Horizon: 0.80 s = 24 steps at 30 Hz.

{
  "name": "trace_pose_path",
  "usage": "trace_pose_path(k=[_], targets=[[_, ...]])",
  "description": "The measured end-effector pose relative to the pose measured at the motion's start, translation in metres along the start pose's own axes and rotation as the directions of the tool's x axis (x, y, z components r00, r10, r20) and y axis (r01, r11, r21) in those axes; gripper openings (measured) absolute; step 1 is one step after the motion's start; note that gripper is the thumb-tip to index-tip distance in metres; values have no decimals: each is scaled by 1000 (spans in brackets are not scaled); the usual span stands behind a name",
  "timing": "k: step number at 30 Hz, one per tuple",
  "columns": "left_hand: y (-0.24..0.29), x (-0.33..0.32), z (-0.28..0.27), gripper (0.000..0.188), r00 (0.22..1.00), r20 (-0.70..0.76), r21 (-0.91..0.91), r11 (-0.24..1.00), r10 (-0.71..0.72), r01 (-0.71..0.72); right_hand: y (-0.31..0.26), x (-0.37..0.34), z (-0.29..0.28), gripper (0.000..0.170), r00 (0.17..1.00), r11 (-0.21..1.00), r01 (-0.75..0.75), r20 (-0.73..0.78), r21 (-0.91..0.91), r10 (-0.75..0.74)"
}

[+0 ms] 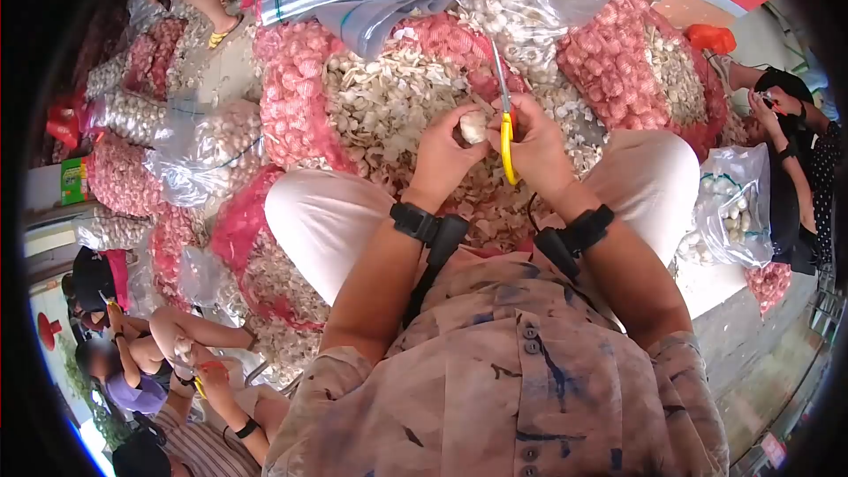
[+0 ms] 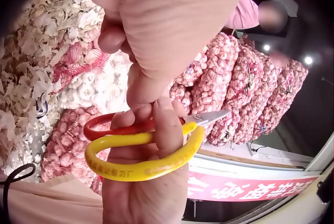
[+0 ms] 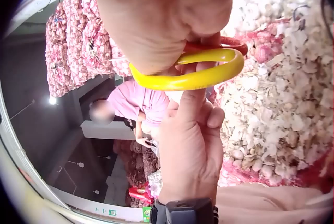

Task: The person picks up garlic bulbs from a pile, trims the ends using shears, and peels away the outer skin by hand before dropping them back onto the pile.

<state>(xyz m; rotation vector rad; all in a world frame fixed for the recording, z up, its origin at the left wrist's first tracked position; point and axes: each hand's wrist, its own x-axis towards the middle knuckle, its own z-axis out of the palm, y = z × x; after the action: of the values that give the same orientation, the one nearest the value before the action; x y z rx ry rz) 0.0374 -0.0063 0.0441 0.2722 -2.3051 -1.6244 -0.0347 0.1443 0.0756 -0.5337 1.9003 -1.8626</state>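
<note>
Garlic bulb [image 1: 473,126]: pale, off-white, kinda roundish, up in front of me over the loose skins [image 1: 397,93]
Scissors [image 1: 507,139]: one yellow loop, one red, silvery blades pointing away from me
Left hand [image 1: 443,157]: got the bulb pinched
Right hand [image 1: 541,155]: gripping the scissors' handles
</note>
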Motion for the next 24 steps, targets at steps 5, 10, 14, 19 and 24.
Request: trace_pose_path(k=[5,10,14,19,24], targets=[[5,-1,0,48,999,-49,135,991,20,-13,11,1,1,34,994,985,101,-21,-138,-105],[7,-1,-5,52,969,247,-189,979,-24,73,18,5,-6,27,995,982,75,74,-175,-63],[12,-1,-17,42,873,440,-407,820,-210,402,0,8,-19,38,994,948,-7,100,-317,41],[3,-8,-2,28,822,451,-741,368,-348,562,-1,6,-17,40,990,974,-5,134,-226,37],[0,-6,5,31,858,385,-866,189,-341,463,-3,3,-15,45,988,989,61,147,-135,-41]])
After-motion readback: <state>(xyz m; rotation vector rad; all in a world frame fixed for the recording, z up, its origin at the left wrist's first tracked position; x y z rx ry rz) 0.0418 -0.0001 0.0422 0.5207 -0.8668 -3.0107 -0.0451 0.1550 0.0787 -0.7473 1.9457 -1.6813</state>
